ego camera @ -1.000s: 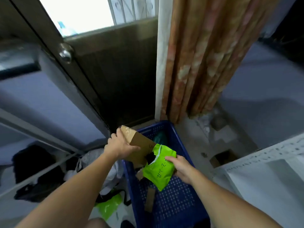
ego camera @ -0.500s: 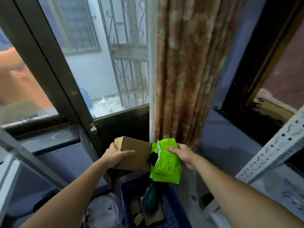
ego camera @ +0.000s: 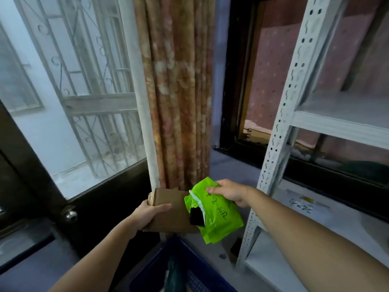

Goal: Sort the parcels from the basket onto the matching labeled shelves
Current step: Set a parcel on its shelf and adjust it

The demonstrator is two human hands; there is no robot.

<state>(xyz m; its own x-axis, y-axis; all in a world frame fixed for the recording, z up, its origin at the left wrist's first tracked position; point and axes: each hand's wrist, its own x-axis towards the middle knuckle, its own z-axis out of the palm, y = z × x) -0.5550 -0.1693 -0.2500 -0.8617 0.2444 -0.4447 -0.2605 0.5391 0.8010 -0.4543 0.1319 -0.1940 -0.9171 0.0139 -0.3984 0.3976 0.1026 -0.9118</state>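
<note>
While the left hand (ego camera: pixel 147 213) grips a brown box (ego camera: pixel 170 209) by its left edge, thumb across the top, the right hand (ego camera: pixel 230 193) pinches a green bag (ego camera: pixel 219 213) by its upper corner. Both parcels hang above the blue basket (ego camera: pixel 189 270), touching or perhaps just overlapping. Black handwriting runs along the bag, too blurred to read. White shelves (ego camera: pixel 336 123) stand to the right.

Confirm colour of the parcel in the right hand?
Bright green mailer bag with black handwriting, held by the right hand; head view.
</note>
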